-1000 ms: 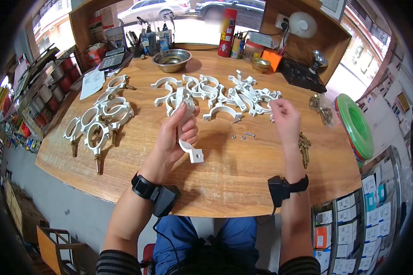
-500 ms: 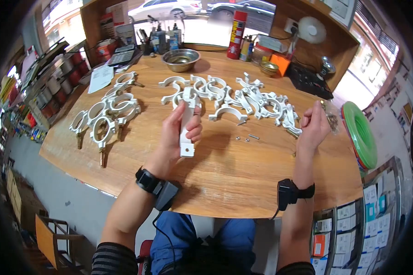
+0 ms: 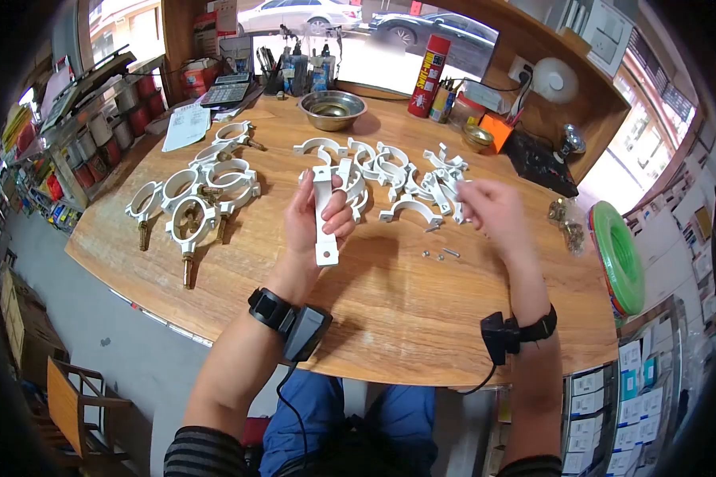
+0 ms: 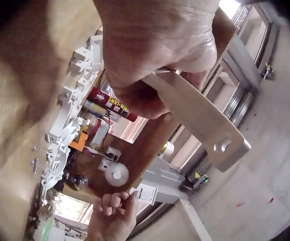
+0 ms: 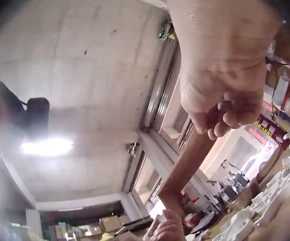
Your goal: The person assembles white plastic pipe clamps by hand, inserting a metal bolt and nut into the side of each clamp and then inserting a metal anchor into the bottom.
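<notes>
My left hand [image 3: 314,219] grips a white pipe clamp half [image 3: 326,226], fingers wrapped round its curved strip. In the left wrist view the clamp half [image 4: 200,115] shows a hole near its bent end. My right hand [image 3: 497,215] is raised over the table's right side, fingertips overlapping the loose white clamp halves [image 3: 410,208]. Seen in the right wrist view, the right hand's fingers [image 5: 230,118] are curled inward; I cannot tell whether something small is between them. A short screw [image 3: 451,253] and small nuts [image 3: 426,254] lie nearer on the wood.
Assembled white clamps with brass bolts [image 3: 191,226] lie on the table's [image 3: 374,326] left. Behind are a metal bowl [image 3: 332,110], a calculator [image 3: 226,93] and a red spray can [image 3: 429,75]. Green coiled tubing [image 3: 616,258] stands at the right edge.
My right hand first moved right toward the brass bolts, then back left toward the white clamps. My left hand keeps its clamp half, now turned with its strip upright. The head view has shifted slightly.
</notes>
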`<action>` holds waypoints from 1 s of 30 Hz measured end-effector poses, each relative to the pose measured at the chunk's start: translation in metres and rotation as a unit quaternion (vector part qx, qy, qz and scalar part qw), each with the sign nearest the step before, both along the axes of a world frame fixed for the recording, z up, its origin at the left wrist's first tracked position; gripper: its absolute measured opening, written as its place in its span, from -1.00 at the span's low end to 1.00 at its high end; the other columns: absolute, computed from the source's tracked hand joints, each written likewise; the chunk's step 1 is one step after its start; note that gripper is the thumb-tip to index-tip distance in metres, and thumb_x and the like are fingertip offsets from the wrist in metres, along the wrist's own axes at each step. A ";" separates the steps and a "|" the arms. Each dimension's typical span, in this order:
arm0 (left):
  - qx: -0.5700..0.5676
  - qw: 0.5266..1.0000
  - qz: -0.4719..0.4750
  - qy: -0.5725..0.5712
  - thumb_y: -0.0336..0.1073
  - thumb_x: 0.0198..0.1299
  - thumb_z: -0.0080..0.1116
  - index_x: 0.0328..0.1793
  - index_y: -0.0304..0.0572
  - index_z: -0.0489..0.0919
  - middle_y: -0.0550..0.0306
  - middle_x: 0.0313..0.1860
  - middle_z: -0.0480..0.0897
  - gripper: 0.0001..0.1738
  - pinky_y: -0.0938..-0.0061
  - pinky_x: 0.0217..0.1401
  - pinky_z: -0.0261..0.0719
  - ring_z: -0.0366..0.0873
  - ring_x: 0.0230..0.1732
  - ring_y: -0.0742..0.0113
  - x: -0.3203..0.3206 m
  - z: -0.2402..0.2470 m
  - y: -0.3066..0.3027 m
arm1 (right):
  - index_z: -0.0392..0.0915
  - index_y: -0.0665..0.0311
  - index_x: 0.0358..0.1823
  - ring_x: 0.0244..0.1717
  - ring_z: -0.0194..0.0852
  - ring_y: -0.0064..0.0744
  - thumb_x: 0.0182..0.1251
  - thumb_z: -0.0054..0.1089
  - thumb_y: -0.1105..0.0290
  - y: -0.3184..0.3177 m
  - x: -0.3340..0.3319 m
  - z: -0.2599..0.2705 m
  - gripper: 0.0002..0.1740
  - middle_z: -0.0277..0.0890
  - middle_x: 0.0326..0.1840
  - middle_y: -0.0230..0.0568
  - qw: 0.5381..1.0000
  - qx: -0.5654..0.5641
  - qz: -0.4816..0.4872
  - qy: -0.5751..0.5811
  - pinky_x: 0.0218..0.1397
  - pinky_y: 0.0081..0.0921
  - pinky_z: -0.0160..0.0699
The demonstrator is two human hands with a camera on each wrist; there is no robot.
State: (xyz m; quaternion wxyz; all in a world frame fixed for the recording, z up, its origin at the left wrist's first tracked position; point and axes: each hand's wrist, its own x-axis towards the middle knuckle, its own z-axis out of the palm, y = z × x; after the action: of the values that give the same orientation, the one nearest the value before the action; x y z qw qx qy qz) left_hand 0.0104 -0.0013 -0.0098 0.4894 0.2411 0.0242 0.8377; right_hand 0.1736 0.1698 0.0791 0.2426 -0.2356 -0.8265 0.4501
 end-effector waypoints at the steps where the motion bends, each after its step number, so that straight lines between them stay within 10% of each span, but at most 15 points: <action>1: 0.011 1.000 0.006 -0.018 0.02 0.25 -0.25 -0.21 -0.22 0.41 0.32 -0.77 0.16 -0.57 0.69 -0.74 0.01 0.04 -0.81 0.56 -0.002 0.002 -0.002 | 0.54 0.31 -0.54 -0.66 0.30 -0.57 0.15 0.08 0.23 -0.004 -0.009 -0.005 -0.71 0.38 -0.73 -0.34 1.000 0.004 0.000 -0.001 -0.57 -0.64 0.24; 5: 0.009 0.999 0.039 0.011 0.03 0.26 -0.28 -0.23 -0.20 0.42 0.32 -0.77 0.16 -0.57 0.68 -0.74 0.02 0.06 -0.81 0.55 -0.007 -0.002 -0.002 | 0.52 0.21 -0.31 -0.32 0.47 -0.14 0.05 0.07 0.36 -0.009 -0.054 -0.053 -0.83 0.47 -0.39 -0.16 0.885 0.446 0.105 -0.088 -0.28 -0.34 0.45; 15: -0.045 0.996 0.069 0.014 0.07 0.26 -0.33 -0.25 -0.18 0.37 0.32 -0.79 0.14 -0.55 0.66 -0.76 0.02 0.03 -0.83 0.54 -0.004 0.002 -0.002 | 0.43 0.30 -0.38 -0.37 0.49 -0.09 0.06 -0.10 0.51 -0.016 -0.090 -0.083 -0.88 0.39 -0.31 -0.11 0.823 0.520 0.151 -0.169 -0.35 -0.26 0.49; 24: -0.040 0.997 0.058 0.022 0.05 0.26 -0.33 -0.21 -0.18 0.39 0.33 -0.78 0.16 -0.55 0.69 -0.76 0.00 0.06 -0.83 0.55 -0.005 -0.004 0.000 | 0.41 0.28 -0.23 -0.27 0.41 -0.05 0.04 -0.03 0.53 0.012 -0.061 -0.033 -0.79 0.35 -0.28 -0.07 0.873 0.473 0.113 0.034 -0.28 -0.28 0.44; 30: -0.037 0.997 0.058 0.032 0.06 0.26 -0.32 -0.21 -0.18 0.38 0.33 -0.78 0.16 -0.56 0.69 -0.77 0.01 0.07 -0.84 0.55 -0.008 -0.006 0.002 | 0.40 0.32 -0.38 -0.24 0.43 -0.13 0.00 -0.05 0.57 0.061 -0.019 -0.028 -0.88 0.35 -0.31 -0.10 0.790 0.606 0.027 -0.084 -0.25 -0.33 0.48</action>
State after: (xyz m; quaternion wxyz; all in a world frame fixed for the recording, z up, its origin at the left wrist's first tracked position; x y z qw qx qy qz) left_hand 0.0025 0.0004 -0.0159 0.4476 0.2476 0.0846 0.8551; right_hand 0.1551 0.2310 0.0510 0.2528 -0.0543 -0.9529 -0.1583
